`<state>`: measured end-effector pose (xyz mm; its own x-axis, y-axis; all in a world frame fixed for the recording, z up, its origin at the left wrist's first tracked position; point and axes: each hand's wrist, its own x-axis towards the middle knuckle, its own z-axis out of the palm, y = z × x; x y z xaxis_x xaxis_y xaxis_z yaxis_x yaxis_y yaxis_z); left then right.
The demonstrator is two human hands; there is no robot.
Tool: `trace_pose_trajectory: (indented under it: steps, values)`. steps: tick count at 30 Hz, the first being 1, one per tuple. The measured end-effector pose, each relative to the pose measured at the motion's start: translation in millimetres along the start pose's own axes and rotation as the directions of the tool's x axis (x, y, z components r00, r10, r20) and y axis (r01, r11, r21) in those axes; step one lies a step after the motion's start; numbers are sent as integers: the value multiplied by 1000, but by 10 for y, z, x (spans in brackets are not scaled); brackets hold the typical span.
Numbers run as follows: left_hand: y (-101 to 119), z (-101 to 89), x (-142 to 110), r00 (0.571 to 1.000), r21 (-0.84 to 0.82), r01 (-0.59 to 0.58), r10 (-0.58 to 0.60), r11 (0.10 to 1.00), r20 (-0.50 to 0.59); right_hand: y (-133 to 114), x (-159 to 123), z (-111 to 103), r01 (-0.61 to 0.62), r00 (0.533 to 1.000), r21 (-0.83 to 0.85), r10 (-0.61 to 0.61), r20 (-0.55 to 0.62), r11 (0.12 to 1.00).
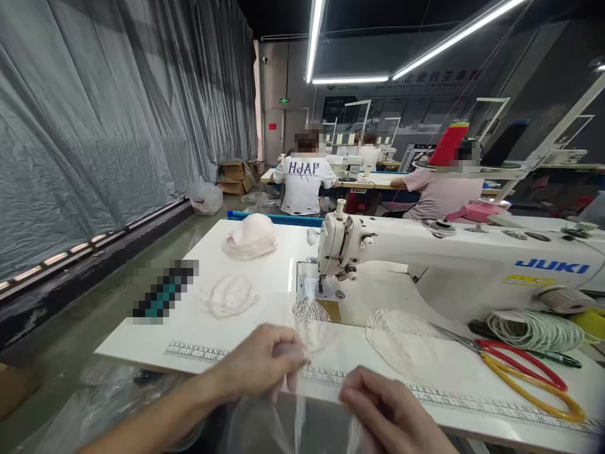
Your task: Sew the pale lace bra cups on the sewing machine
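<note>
My left hand (271, 359) is closed at the table's front edge, its thumb and fingers pinching thin, sheer white fabric (299, 422). To its right, my right hand (387, 410) is also closed in a pinch on the sheer fabric, which hangs between both hands below the edge. Just beyond my left hand, a white lace piece (314, 328) lies in front of the presser foot of the white sewing machine (350, 246). Whether that lace joins the fabric in my hands, I cannot tell. Another lace piece (401, 343) lies flat beyond my right hand.
Scissors (529, 378) with red and yellow handles lie at right beside coiled cord (534, 329). A stack of pale cup-shaped pieces (253, 236) and a lace piece (230, 295) rest on the left of the white table (142, 334). People sit at machines ahead.
</note>
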<state>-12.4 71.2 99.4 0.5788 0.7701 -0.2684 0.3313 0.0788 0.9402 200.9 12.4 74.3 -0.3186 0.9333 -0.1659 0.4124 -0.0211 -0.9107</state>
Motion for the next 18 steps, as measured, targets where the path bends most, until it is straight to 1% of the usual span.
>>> trace_pose_trajectory:
  steps: [2, 3, 4, 5, 6, 7, 8, 10, 11, 13, 14, 15, 18]
  values:
    - [162, -232, 278, 998, 151, -60, 60, 987, 3, -47, 236, -73, -15, 1000, 30, 16, -22, 999]
    - [208, -333, 454, 995, 264, -94, 99, 960, -5, -45, 371, -113, -7, 998, -17, 6, -64, 1000]
    - [227, -417, 640, 994, 395, -100, 112, 913, -8, -23, 509, -154, 0, 994, -98, -11, -112, 995]
    - [220, -481, 822, 994, 522, -95, 106, 847, 9, 18, 638, -192, 4, 985, -213, -41, -168, 977]
    - [190, -524, 988, 996, 563, -82, 92, 823, 10, 76, 749, -225, 3, 975, -328, -76, -210, 945]
    - [144, -547, 1127, 997, 594, -68, 76, 801, 11, 149, 833, -253, -4, 966, -398, -99, -237, 917]
    - [87, -552, 1233, 998, 624, -49, 62, 780, 0, 232, 886, -276, -9, 958, -459, -124, -259, 888]
    - [-30, -516, 1346, 998, 663, -11, 52, 749, -42, 416, 900, -321, -11, 943, -586, -186, -276, 810]
    - [-80, -482, 1361, 997, 678, 2, 55, 735, -63, 509, 870, -350, -11, 931, -679, -240, -274, 734]
    - [-147, -394, 1348, 994, 691, 11, 67, 723, -87, 678, 780, -442, -12, 906, -834, -347, -243, 551]
    - [-165, -343, 1335, 993, 692, 10, 73, 722, -91, 750, 738, -509, -16, 893, -878, -387, -228, 479]
    - [-174, -289, 1327, 992, 692, 7, 80, 722, -94, 812, 705, -589, -29, 882, -901, -412, -226, 433]
    - [-174, -129, 1339, 990, 693, -4, 100, 721, -98, 933, 675, -870, -120, 857, -935, -441, -267, 334]
